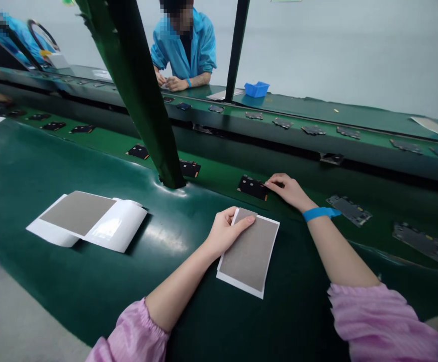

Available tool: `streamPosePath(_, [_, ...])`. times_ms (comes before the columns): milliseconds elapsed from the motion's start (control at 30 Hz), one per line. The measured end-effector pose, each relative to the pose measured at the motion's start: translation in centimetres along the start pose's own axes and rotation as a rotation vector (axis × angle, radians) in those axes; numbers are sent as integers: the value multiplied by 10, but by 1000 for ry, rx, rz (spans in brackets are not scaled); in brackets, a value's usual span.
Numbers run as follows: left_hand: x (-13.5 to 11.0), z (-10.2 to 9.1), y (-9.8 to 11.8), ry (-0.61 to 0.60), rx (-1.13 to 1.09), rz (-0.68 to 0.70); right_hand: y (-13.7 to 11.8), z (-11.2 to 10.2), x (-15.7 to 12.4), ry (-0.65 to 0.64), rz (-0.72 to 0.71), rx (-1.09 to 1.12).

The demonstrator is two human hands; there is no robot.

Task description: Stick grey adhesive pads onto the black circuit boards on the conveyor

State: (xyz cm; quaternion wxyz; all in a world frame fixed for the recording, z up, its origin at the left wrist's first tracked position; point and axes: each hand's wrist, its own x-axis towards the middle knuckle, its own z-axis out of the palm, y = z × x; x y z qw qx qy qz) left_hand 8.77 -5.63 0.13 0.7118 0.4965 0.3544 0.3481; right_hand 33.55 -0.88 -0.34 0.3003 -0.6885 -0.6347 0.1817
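Observation:
My left hand (229, 230) grips a sheet of grey film on white backing paper (251, 256), with the thumb on top and the fingers curled round its upper left edge. Beyond it, my right hand (287, 190) has its thumb and fingertips pinched together at the right edge of a black circuit board (252, 188). That board lies flat on the green conveyor belt (219, 183). A blue band (319, 213) circles my right wrist. Two more circuit boards, one of them a grey-black board (350, 210), lie on the belt to the right of my hand.
Another grey film sheet (77, 211) with curled white backing lies on the green table mat (101, 281) at left. A slanted dark green post (139, 95) stands by the belt. Across the line, a person in blue (199, 45) works near a blue bin (256, 90).

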Motion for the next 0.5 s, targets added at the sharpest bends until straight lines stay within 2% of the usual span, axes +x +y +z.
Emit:
streamPosePath(233, [-1, 1, 4, -6, 19, -26, 10, -2, 0, -44, 55, -59])
streamPosePath(500, [-3, 2, 4, -21, 25, -1, 14, -4, -12, 48, 181, -66])
